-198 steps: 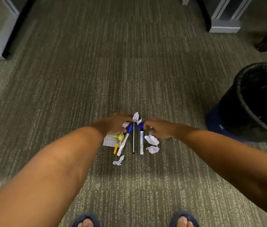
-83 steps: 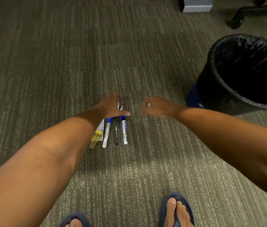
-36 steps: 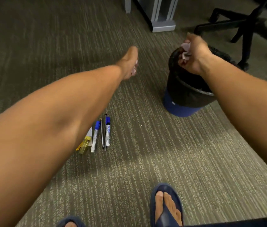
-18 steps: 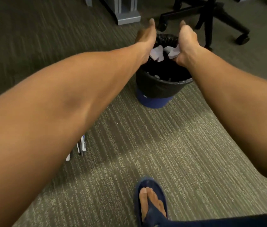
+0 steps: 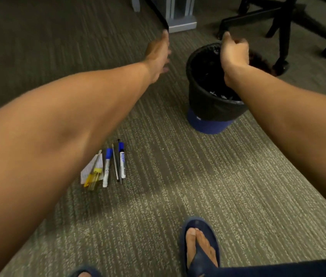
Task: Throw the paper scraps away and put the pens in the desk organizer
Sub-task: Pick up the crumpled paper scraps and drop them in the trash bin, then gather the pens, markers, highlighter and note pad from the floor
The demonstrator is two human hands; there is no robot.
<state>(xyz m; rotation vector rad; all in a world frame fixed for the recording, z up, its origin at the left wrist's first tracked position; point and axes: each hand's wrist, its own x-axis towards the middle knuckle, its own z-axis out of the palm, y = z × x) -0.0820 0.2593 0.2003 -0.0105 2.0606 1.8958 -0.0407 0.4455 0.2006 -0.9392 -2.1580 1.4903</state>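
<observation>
Hovering over the bin, the right hand is curling its fingers loosely, pinching nothing visible; white scraps are lying inside, below those fingers. The left hand is reaching out level, left of the bin, fingers straight and close together, seemingly empty. Pens are lying on the carpet, well back from both sets of fingers, beside a flat paper. Judgement: scrap step nearly done; that paper may be needing binning. No organizer in view.
</observation>
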